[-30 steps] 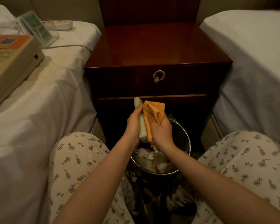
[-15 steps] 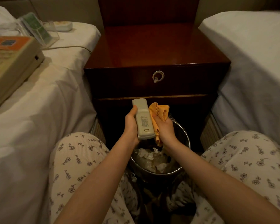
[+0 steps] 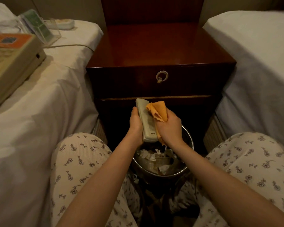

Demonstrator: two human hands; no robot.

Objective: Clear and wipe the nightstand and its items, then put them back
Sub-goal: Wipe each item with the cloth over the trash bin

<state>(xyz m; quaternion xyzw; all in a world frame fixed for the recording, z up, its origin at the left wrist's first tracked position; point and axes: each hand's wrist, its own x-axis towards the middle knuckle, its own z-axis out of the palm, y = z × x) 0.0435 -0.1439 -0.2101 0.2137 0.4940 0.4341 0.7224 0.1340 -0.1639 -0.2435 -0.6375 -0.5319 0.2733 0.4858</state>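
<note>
A dark red wooden nightstand (image 3: 161,46) stands between two beds, its top bare. In front of its drawer my left hand (image 3: 135,123) grips a long white remote control (image 3: 146,123) by its left edge. My right hand (image 3: 170,128) holds a bunched orange cloth (image 3: 157,110) against the remote's right side. Both hands hover above a metal waste bin (image 3: 187,166).
On the left bed (image 3: 39,104) lie a beige telephone (image 3: 11,63), a clear acrylic card stand (image 3: 39,27), a cord and a small white device (image 3: 64,24). The bin holds crumpled tissues. A ring handle (image 3: 161,76) hangs on the drawer. A white bed (image 3: 261,54) is on the right.
The remote was turned from edge-on to face up, then tilted again. The cloth went from covering its right side, to beside it, and is now back against its right face.
</note>
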